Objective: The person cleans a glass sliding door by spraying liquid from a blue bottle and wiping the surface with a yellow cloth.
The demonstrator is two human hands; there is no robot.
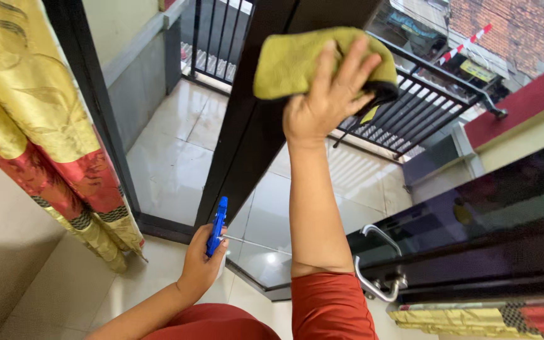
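- The right hand (323, 104) is raised high, with the arm stretched up, and its fingers are spread flat over a folded olive-green microfibre cloth (303, 60).
- The hand is not closed around the cloth; it presses the cloth with an open palm against the dark door frame (247, 145), near the top of the picture.
- One edge of the cloth shows a darker, almost black underside at the right, just below the fingertips.
- The left hand (201, 264) is low, near the bottom of the picture, and its fingers are closed around a spray bottle with a blue plastic trigger head (217, 225).
- Only the blue head is seen well; the body of the bottle is hidden behind the hand.
- The spray bottle is well apart from the cloth, lower and to the left of the right arm.
- Both arms come out from red sleeves (332, 308).
- To the left hangs a curtain of gold and red patterned fabric (39, 119), beside the door frame.
- To the right is a dark sliding glass door (486, 220) with a curved silver metal handle (373, 283).
- Beyond the frame lies a balcony floor of glossy pale tiles (171, 157), closed by a black metal railing (423, 107).
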